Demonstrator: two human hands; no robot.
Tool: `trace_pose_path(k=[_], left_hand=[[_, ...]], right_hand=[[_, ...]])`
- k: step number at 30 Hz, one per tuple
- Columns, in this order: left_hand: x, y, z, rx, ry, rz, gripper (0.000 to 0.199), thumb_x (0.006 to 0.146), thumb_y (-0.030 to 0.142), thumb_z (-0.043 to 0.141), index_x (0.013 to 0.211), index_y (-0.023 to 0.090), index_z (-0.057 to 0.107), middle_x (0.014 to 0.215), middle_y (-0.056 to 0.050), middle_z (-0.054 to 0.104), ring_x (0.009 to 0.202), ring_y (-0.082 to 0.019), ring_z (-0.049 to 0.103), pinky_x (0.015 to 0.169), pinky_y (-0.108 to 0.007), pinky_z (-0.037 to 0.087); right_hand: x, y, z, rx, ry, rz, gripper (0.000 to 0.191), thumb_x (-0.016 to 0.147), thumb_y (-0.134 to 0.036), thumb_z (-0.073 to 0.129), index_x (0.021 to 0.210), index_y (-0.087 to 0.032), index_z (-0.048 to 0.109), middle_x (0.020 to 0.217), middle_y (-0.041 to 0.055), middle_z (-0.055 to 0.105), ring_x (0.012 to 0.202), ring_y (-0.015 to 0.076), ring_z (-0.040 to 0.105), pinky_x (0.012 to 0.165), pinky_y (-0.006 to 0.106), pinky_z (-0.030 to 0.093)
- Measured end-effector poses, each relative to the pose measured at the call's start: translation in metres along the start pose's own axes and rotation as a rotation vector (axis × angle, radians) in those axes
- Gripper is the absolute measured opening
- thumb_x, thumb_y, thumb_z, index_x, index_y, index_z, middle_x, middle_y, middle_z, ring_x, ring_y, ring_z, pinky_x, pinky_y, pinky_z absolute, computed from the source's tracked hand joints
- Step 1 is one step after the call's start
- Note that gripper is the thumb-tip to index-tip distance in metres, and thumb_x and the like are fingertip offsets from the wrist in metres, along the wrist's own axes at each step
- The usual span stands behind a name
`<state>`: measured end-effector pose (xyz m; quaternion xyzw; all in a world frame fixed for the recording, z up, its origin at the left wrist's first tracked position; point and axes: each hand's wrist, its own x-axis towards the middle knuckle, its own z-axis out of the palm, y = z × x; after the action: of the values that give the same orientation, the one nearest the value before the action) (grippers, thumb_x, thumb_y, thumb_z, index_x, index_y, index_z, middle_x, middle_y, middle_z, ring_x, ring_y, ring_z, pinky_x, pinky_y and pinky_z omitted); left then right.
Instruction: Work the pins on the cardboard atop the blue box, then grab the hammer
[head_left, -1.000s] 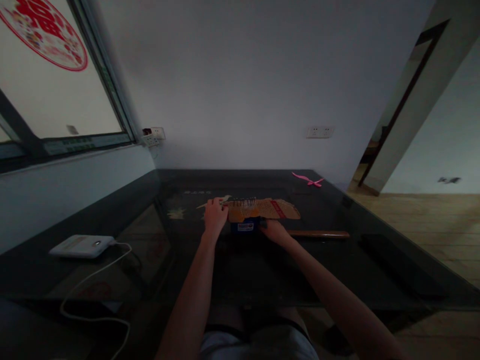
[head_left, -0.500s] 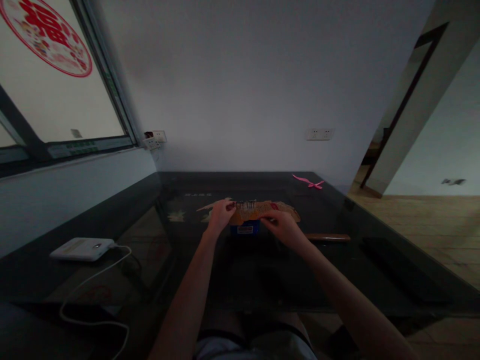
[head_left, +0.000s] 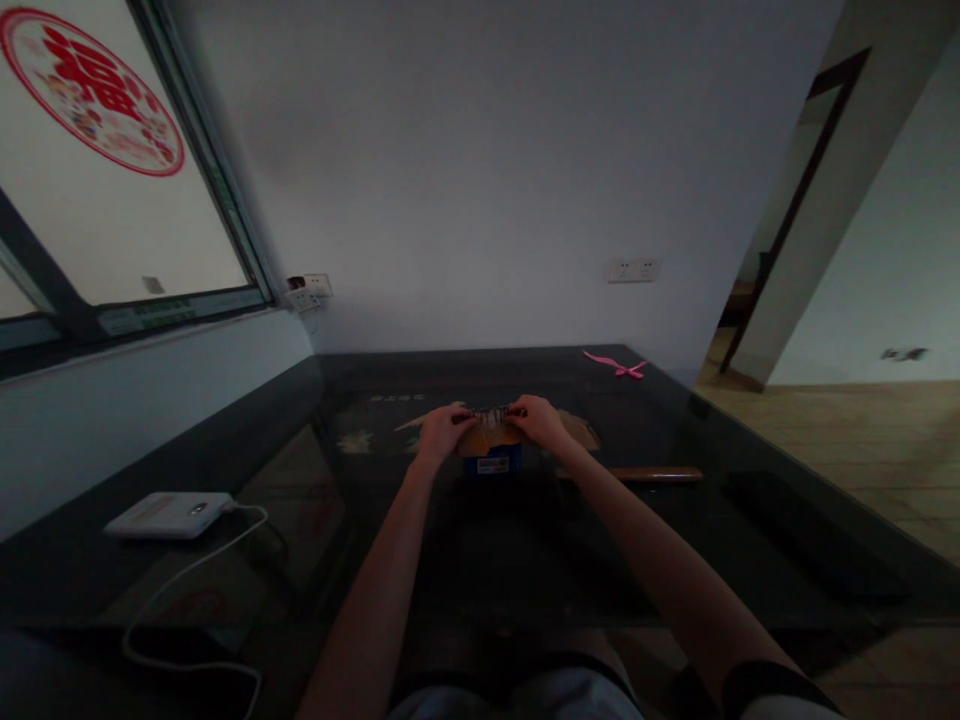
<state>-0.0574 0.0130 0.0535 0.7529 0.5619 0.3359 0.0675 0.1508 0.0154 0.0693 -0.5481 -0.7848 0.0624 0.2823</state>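
Observation:
A tan, curved piece (head_left: 480, 440) with a row of thin dark prongs along its upper middle rests over a small blue box (head_left: 493, 463). My left hand (head_left: 444, 432) pinches at the left end of the prong row. On the other side, my right hand (head_left: 538, 422) pinches at the right end of the row. Both hands' fingers are closed, and the fingertips partly hide what they hold. More of the tan material shows behind my right wrist. I cannot tell what kind of thing the tan piece is.
A long brown wooden stick-like object (head_left: 637, 474) lies right of the box. At the far right corner is a pink ribbon (head_left: 619, 369). A white power bank (head_left: 172, 514) with a white cable (head_left: 196, 547) sits left. A black flat object (head_left: 814, 535) lies right.
My right hand has moved left along the tan piece to the prong row, closer to my left hand. My left hand stays at nearly the same spot. The view has shifted slightly.

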Motion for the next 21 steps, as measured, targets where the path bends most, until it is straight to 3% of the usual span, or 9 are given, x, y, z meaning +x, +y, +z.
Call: trace_pose_path(k=[7, 21], left_hand=[[-0.004, 0.007, -0.001, 0.098, 0.034, 0.019, 0.022, 0.080, 0.036, 0.056, 0.084, 0.020, 0.071, 0.085, -0.004, 0.069, 0.080, -0.017, 0.061, 0.069, -0.025, 0.042], [-0.005, 0.005, 0.005, -0.004, 0.122, -0.008, 0.020, 0.080, 0.033, 0.057, 0.091, 0.021, 0.069, 0.082, -0.004, 0.069, 0.077, -0.016, 0.061, 0.069, -0.024, 0.042]], right_hand=[[0.005, 0.001, 0.003, -0.010, 0.015, 0.010, 0.017, 0.078, -0.027, 0.062, 0.087, -0.017, 0.073, 0.091, 0.0072, 0.070, 0.084, 0.0175, 0.061, 0.075, 0.025, 0.042], [-0.014, -0.018, -0.004, 0.004, 0.115, 0.015, 0.022, 0.086, -0.030, 0.049, 0.089, -0.016, 0.066, 0.085, 0.0059, 0.070, 0.076, 0.0151, 0.062, 0.067, 0.023, 0.042]])
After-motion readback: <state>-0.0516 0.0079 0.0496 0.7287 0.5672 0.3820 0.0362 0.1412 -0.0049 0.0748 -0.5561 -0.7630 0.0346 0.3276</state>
